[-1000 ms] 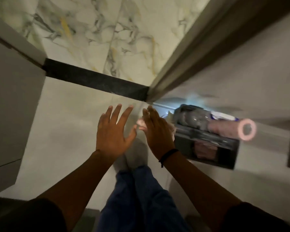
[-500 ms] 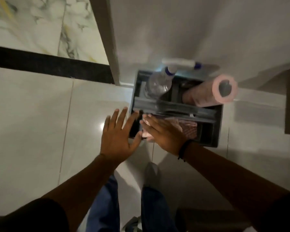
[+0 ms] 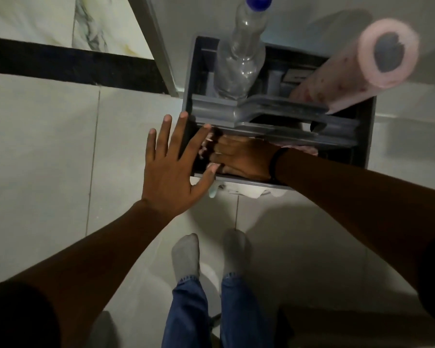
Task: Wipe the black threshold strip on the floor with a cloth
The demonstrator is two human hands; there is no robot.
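Observation:
The black threshold strip (image 3: 68, 66) runs across the floor at the upper left, between marble and plain tiles. A grey caddy (image 3: 274, 116) with a centre handle stands on the floor by the door frame. My right hand (image 3: 239, 156) is down inside its near compartment, fingers curled on a pinkish cloth (image 3: 206, 149) that is mostly hidden beneath the hand. My left hand (image 3: 176, 169) hovers over the caddy's left edge, fingers spread, holding nothing.
In the caddy's far compartment stand a clear bottle (image 3: 241, 59) with a blue cap and a pink roll (image 3: 362, 61). A door frame (image 3: 158, 46) rises left of the caddy. My socked feet (image 3: 186, 257) stand on the tiles below.
The view swung from the threshold toward the caddy and moved closer. My right hand went down into the near compartment onto the cloth; my left hand followed to the caddy's edge.

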